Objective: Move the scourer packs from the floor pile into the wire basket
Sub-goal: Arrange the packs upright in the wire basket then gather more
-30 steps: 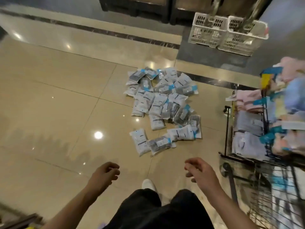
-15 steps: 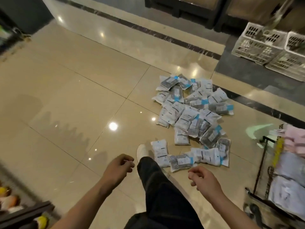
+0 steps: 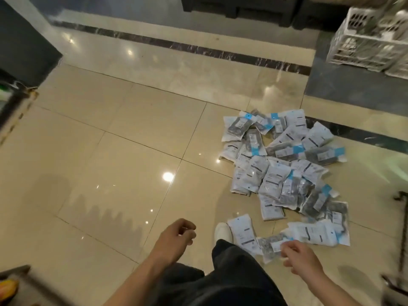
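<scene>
The scourer packs (image 3: 284, 173) are lying in a loose, overlapping pile on the glossy tiled floor (image 3: 123, 151), spreading from the dark marble strip (image 3: 176, 44) down toward the person's white shoe (image 3: 223, 231). The right hand (image 3: 301, 258) is hovering just over the nearest pack (image 3: 270, 245), a dark-faced one at the pile's near edge, its fingers loosely curled and seemingly holding nothing, though whether the fingertips are already touching the plastic is hard to tell. The left hand (image 3: 174, 239) is hanging to the left of the dark trouser leg (image 3: 229, 272), fingers curled in and holding nothing. The step in hand looks like the reach for a first pickup, so doing it well is probably meaning taking the loose outliers at the near edge first rather than digging into the overlapped middle. These are slick film pouches on a polished floor, so pinching a corner or the sealed header is likely working better than pressing flat, which would only be sliding the pack away. The left hand is free and could be gathering the white pack (image 3: 242, 234) lying beside the shoe, so that both hands are carrying a share. The wire basket is not clearly in view; only a dark frame edge (image 3: 400, 217) is showing at the far right, so the carry will likely be going that way.
</scene>
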